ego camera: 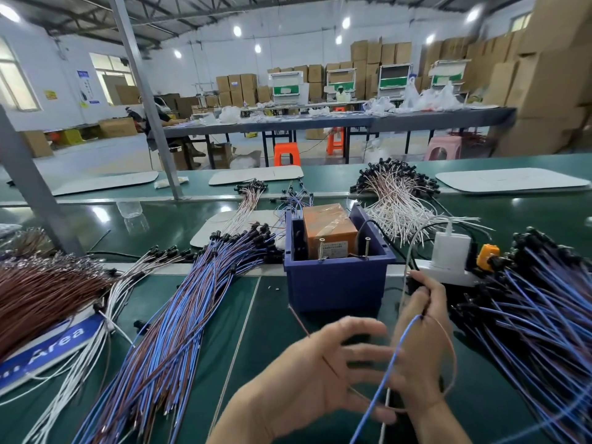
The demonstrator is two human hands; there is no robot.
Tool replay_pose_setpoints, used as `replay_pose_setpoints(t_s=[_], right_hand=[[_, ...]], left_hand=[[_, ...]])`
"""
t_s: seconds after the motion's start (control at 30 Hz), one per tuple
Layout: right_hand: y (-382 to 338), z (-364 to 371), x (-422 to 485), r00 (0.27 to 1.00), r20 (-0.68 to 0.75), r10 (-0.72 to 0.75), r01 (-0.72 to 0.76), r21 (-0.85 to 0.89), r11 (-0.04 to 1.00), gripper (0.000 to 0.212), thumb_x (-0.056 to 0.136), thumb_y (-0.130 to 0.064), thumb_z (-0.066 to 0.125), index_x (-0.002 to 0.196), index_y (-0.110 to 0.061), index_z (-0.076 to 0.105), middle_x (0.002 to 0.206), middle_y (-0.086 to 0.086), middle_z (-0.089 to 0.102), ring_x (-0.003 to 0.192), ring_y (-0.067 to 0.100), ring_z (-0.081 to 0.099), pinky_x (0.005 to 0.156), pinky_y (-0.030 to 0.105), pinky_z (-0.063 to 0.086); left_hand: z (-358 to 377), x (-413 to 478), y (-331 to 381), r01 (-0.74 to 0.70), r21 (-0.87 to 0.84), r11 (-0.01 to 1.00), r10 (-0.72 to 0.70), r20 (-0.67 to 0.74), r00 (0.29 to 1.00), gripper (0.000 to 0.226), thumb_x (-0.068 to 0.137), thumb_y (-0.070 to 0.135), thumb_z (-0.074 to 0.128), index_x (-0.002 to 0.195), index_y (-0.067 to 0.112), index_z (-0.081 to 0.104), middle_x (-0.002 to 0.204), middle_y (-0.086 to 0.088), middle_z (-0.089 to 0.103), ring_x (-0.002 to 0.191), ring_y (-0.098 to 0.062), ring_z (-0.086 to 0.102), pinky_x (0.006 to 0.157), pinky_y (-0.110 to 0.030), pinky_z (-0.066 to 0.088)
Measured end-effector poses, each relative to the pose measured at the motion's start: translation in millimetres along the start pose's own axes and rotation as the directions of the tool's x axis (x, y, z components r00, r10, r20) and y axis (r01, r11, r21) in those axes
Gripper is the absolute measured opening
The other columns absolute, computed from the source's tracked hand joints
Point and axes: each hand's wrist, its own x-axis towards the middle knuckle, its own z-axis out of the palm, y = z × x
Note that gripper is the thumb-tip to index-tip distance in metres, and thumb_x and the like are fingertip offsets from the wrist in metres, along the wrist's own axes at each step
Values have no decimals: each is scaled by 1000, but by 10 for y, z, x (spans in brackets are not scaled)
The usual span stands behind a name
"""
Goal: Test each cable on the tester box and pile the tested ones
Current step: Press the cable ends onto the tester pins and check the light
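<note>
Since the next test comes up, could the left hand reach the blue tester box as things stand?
Probably yes: the left hand is open, and only bare belt lies between it and the blue tester box.

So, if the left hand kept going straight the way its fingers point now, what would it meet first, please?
Probably the right hand: the left hand is spread open, fingers aimed right at it and the blue cable it holds. Depth is unclear.

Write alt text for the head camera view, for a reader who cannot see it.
A person's right hand pinches a thin blue and brown cable while the open left hand reaches toward it, in front of a dark blue tester box on a green workbench. Heaps of blue and brown cables lie to the left and right.
</note>
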Motion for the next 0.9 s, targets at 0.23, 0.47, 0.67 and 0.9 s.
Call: replay_pose_setpoints(t_s=[0.23,0.47,0.67,0.9], right_hand=[[59,-41,108,998,-59,-27,18,-146,989,25,105,-13,37,112,-20,60,93,4,60,96,33,55,80,40,38],[160,-92,223,989,-97,112,-123,-110,986,27,105,-16,34,115,-19,58,94,5,63,89,30,51,72,37,32],[56,-58,156,994,-92,53,-56,-28,998,25,109,-33,33,104,-25,56,80,-15,55,73,12,52,66,30,28],[-13,-13,78,996,0,87,-84,256,963,36,108,-48,31,95,-32,61,65,-9,42,55,11,37,53,27,34]], left_hand=[[49,-42,-132,69,-64,996,-58,156,986,46,106,36,40,148,16,41,139,-31,48,118,-41,54,100,-46,43],[-191,-78,181,-164,-363,917,190,37,981,18,87,19,77,104,15,76,91,-5,71,69,-17,66,66,-33,58],[-469,-63,191,-458,-517,723,308,-352,884,48,78,15,50,120,4,71,123,-8,69,92,-20,71,78,-34,60],[-468,-86,163,-501,-496,709,447,-234,863,58,93,27,36,142,0,53,152,-8,48,131,-20,57,99,-40,50]])
